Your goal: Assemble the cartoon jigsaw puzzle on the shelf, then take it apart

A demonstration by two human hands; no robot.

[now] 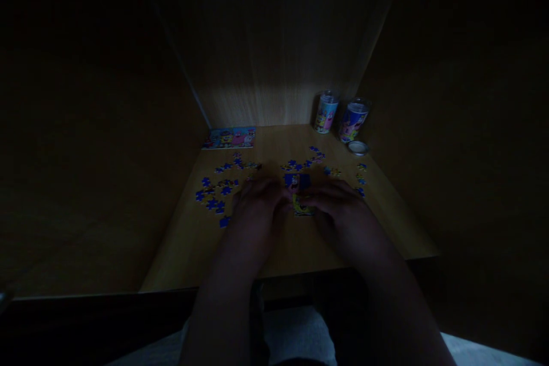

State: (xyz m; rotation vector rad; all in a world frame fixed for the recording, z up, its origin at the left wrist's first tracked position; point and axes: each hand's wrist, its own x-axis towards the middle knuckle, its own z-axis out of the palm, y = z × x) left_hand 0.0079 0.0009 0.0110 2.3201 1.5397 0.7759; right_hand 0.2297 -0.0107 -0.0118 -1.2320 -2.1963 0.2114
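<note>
The scene is very dark. My left hand (pixel 257 197) and my right hand (pixel 332 200) rest on a wooden desk (pixel 278 240), fingertips meeting at a small joined patch of jigsaw pieces (pixel 299 191), blue at the top and yellow below. Both hands touch or press this patch; whether either grips a single piece is hidden by the fingers. Loose blue and yellow puzzle pieces (pixel 214 191) lie scattered to the left, and more loose pieces (pixel 306 161) lie behind the hands.
A printed cartoon picture card (pixel 229 138) lies at the back left. Two cartoon-printed canisters (pixel 326 112) (pixel 354 120) stand at the back right, with a round lid (pixel 358 147) in front of them. Wooden walls enclose the desk on three sides.
</note>
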